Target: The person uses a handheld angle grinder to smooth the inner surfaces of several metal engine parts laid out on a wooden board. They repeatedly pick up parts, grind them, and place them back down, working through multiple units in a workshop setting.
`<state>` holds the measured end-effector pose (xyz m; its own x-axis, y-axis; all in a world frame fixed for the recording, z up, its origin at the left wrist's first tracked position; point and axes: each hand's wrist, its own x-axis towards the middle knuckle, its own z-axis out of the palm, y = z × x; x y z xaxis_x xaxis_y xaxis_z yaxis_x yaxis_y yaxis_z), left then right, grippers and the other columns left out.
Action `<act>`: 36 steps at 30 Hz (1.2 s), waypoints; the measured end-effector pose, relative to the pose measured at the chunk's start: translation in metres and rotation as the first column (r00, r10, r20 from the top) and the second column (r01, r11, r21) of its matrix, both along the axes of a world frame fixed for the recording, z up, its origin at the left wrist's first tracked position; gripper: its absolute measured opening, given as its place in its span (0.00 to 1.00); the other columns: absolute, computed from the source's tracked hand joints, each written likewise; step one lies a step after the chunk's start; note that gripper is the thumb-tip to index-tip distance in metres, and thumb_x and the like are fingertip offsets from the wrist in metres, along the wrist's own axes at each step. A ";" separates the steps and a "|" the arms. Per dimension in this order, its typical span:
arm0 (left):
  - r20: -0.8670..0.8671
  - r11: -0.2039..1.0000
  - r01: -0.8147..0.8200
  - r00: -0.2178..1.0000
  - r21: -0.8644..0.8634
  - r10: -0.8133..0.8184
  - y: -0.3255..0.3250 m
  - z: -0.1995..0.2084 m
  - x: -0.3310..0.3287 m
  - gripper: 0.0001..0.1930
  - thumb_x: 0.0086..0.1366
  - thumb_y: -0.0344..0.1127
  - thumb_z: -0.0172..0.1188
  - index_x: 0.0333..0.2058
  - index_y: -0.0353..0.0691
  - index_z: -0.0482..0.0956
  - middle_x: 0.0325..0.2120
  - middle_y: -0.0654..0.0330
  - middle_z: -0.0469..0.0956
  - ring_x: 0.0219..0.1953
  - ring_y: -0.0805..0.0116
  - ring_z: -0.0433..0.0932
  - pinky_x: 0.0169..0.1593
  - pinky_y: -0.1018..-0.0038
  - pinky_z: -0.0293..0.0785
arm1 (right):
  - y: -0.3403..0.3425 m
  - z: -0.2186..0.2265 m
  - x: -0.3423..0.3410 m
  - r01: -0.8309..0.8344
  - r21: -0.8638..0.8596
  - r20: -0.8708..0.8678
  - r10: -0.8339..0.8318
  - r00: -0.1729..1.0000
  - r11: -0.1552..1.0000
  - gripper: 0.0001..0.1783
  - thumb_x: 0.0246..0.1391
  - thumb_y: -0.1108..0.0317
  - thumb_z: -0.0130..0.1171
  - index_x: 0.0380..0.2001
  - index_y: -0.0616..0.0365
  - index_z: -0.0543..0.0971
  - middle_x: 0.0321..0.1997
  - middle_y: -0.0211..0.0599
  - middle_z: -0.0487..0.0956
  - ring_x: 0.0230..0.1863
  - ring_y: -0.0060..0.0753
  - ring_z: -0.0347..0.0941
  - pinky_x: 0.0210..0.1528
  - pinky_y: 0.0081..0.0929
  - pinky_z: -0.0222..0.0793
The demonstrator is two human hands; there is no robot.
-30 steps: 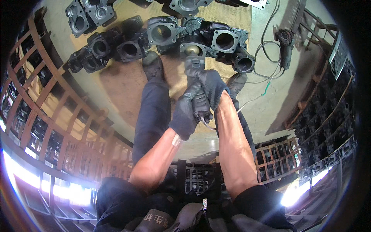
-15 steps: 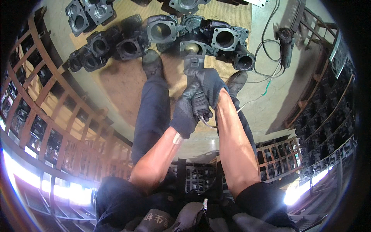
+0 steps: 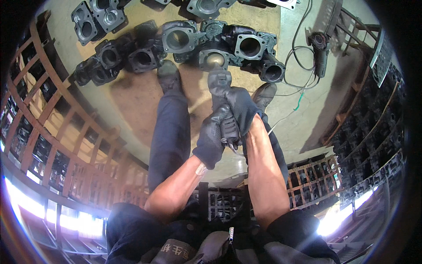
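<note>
Both of my hands, in dark gloves, are closed around a corded electric grinder [image 3: 220,83], its body pointing away from me. My left hand [image 3: 212,135] wraps the rear of the body, beside the vents and the cord. Farther forward, my right hand [image 3: 241,105] grips it from the right. The grinder's front end is at the round bore of a flanged black metal casting [image 3: 204,60], where a pale brassy round surface shows. Whatever tip is fitted is hidden there. Other castings stand beside it, among them one with a square flange [image 3: 238,49].
More castings [image 3: 105,57] line the floor at the left and far side, on ribbed tan sheeting [image 3: 184,83]. A second grinder [image 3: 322,59] lies at the right with its looped cable. My shoes flank the work. Rusty racks [image 3: 52,94] rise at the left, stacked castings at the right.
The view has shifted slightly, so the castings sit a little to the left. My hands and the grinder have drawn slightly nearer to me; both hands keep their hold.
</note>
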<state>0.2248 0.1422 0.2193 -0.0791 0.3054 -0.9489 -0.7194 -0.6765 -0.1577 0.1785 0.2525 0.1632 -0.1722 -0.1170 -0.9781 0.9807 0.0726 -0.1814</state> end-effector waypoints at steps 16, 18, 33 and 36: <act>-0.002 0.999 -0.011 1.000 0.039 0.011 -0.012 -0.021 0.004 0.14 0.70 0.43 0.52 0.46 0.39 0.75 0.30 0.60 0.80 0.23 0.66 0.79 0.24 0.69 0.80 | -0.002 -0.025 0.010 0.004 -0.020 -0.039 -0.005 0.999 1.000 0.27 0.50 0.48 0.65 0.30 0.68 0.82 0.23 0.40 0.79 0.23 0.28 0.71 0.30 0.32 0.68; -0.013 0.999 0.034 0.999 -0.019 -0.034 -0.009 -0.019 -0.005 0.13 0.70 0.44 0.52 0.42 0.41 0.75 0.28 0.62 0.79 0.21 0.68 0.78 0.21 0.70 0.80 | 0.000 -0.034 0.013 -0.005 -0.034 -0.170 -0.001 0.985 0.999 0.27 0.50 0.48 0.65 0.29 0.69 0.81 0.23 0.39 0.79 0.23 0.28 0.71 0.30 0.31 0.68; -0.027 0.997 0.074 0.997 0.025 -0.073 -0.035 0.018 0.014 0.08 0.70 0.42 0.55 0.33 0.48 0.74 0.20 0.72 0.72 0.18 0.77 0.71 0.21 0.77 0.74 | -0.034 0.052 -0.010 0.325 0.031 0.144 -0.326 0.934 0.945 0.20 0.51 0.57 0.66 0.28 0.69 0.80 0.26 0.36 0.79 0.23 0.28 0.73 0.27 0.28 0.68; -0.008 0.989 0.135 0.991 -0.053 -0.136 -0.037 0.053 -0.005 0.08 0.68 0.43 0.57 0.32 0.49 0.75 0.20 0.73 0.72 0.17 0.78 0.70 0.20 0.78 0.73 | -0.038 0.078 -0.013 0.343 0.004 0.069 -0.342 0.937 0.939 0.19 0.50 0.58 0.66 0.33 0.68 0.80 0.27 0.34 0.78 0.24 0.27 0.71 0.27 0.29 0.67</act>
